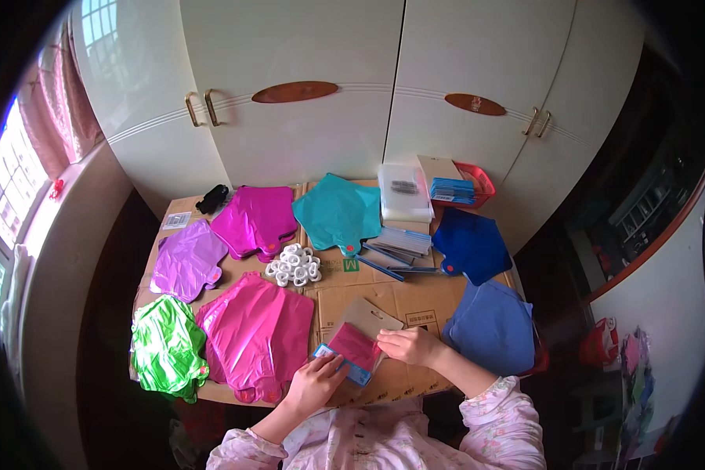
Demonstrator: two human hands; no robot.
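At the table's front edge lies a flat package [356,345], with a grey-beige card that has a hang slot, a folded pink foil piece and a blue strip. My left hand [318,384] has its fingers curled over the blue end. The fingertips of my right hand [409,345] pinch the package's right edge beside the pink foil. Close to my left hand is a stack of flat pink foil balloons [258,333]. Periwinkle foil balloons [489,329] lie to the right of my right hand.
Cardboard [341,294] covers the table. Green [164,345], lilac [184,260], magenta [254,219], teal [337,211] and dark blue balloons [474,244] surround a pile of white rings [294,265]. Blue-edged cards [399,247], clear bags [404,194] and a red basket [478,182] stand behind.
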